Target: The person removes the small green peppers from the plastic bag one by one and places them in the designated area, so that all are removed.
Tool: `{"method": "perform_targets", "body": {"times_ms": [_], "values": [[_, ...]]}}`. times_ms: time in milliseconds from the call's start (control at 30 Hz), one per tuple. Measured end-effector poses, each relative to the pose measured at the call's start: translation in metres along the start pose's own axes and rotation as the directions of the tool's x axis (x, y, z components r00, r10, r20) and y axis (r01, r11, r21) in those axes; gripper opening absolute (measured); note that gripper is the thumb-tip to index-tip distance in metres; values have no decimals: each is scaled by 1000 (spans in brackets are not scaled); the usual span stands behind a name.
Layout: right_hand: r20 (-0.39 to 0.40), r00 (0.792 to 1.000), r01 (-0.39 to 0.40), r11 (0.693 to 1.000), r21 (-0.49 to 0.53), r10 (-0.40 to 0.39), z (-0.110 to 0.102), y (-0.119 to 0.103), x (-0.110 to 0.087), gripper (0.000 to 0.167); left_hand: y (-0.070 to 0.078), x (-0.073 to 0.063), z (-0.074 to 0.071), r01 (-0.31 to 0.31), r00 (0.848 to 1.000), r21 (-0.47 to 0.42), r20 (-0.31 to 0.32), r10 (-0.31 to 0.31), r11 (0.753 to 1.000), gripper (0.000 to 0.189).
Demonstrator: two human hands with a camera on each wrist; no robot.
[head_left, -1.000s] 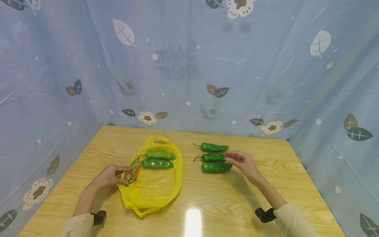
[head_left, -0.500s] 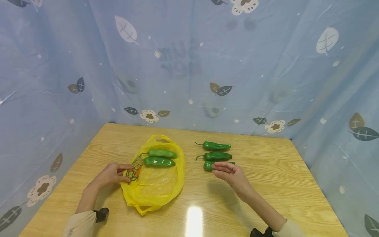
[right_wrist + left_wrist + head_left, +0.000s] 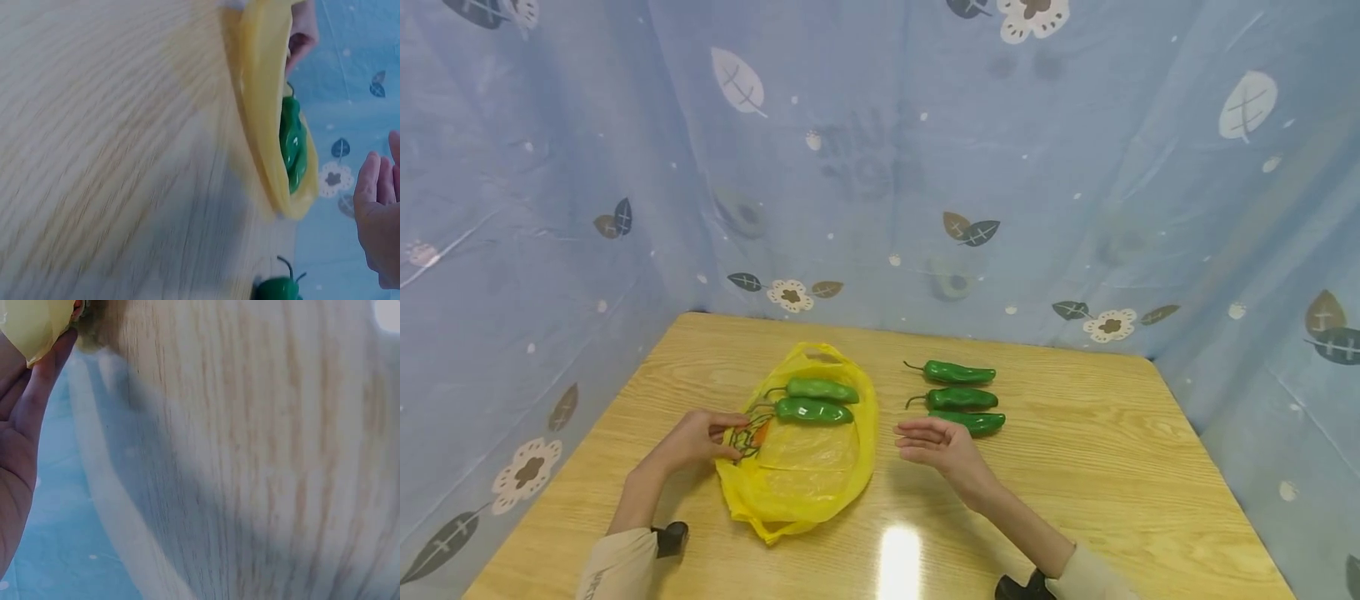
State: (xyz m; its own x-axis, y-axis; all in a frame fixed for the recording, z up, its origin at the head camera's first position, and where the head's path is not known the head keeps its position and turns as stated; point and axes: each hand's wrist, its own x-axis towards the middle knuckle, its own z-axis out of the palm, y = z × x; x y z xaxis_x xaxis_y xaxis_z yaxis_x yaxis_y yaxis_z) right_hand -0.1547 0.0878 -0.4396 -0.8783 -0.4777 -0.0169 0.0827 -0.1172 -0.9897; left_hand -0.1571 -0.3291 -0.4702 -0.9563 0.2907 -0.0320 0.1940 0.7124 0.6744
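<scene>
From my seat I see, in the head view, the left hand [image 3: 696,437] at left of centre, its thumb and fingers pinching the left edge of the yellow bag [image 3: 868,408]. The bag lies spread open on the table [image 3: 1075,467], centre-left in the lower half of the frame, and two green peppers lie side by side in its upper part: the upper pepper [image 3: 823,389] and the glossy lower pepper [image 3: 811,411]. Right of the bag I have three more in a stack of rows, stems to the left: the top pepper [image 3: 958,372], the middle pepper [image 3: 962,399] and the bottom pepper [image 3: 983,423]. The right hand [image 3: 946,454] is just below them, hiding the bottom one's left end; its fingers are loosely bent, near one another, pointing left toward the bag, and the right wrist view shows it well apart from the bag
</scene>
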Motion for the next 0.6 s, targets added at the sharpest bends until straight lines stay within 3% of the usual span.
{"method": "perform_targets", "body": {"times_ms": [167,400,500,600], "values": [[39,999,11,999,-41,-9,15,7,10,41,0,1,0,10,1000,0,1,-10,1000,52],[188,982,26,994,-106,-6,22,20,36,39,0,0,0,0,1000,10,-3,0,1000,52],[190,982,19,993,-120,5,22,25,51,41,-1,0,1,-4,1000,8,2,4,1000,52],[154,987,61,987,-152,-38,24,31,65,40,-2,-1,0,1,1000,9,7,-1,1000,52]]}}
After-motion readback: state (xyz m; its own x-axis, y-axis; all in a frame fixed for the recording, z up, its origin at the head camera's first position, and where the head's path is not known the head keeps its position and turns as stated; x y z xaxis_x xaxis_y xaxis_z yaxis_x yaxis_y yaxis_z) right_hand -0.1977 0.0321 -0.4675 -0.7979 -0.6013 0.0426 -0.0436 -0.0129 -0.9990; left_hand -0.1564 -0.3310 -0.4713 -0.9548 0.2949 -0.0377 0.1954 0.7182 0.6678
